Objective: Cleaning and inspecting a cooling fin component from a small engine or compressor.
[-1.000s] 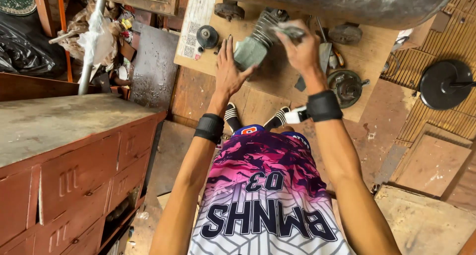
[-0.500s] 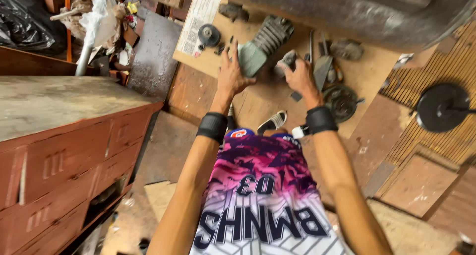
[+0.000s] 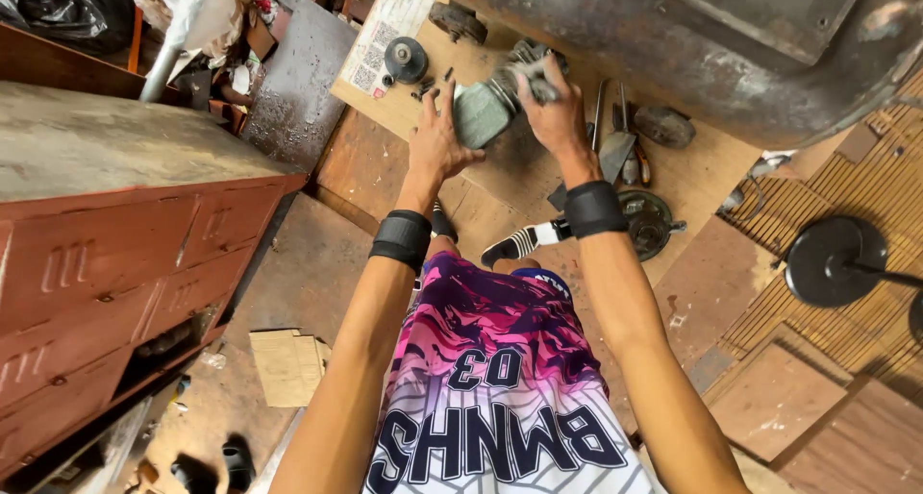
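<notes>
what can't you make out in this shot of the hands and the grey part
Head view:
- Grey ribbed part: its far end is hidden behind the right hand.
- Right fingers: blurred, so the grip is unclear.
- Left hand: its palm faces away.
- Large rusty tank: cut off by the top edge.

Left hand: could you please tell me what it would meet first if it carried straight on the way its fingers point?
The left hand already rests against the grey-green metal part. Straight beyond its fingertips, probably the small black screws on the cardboard sheet; depth is unclear.
</notes>
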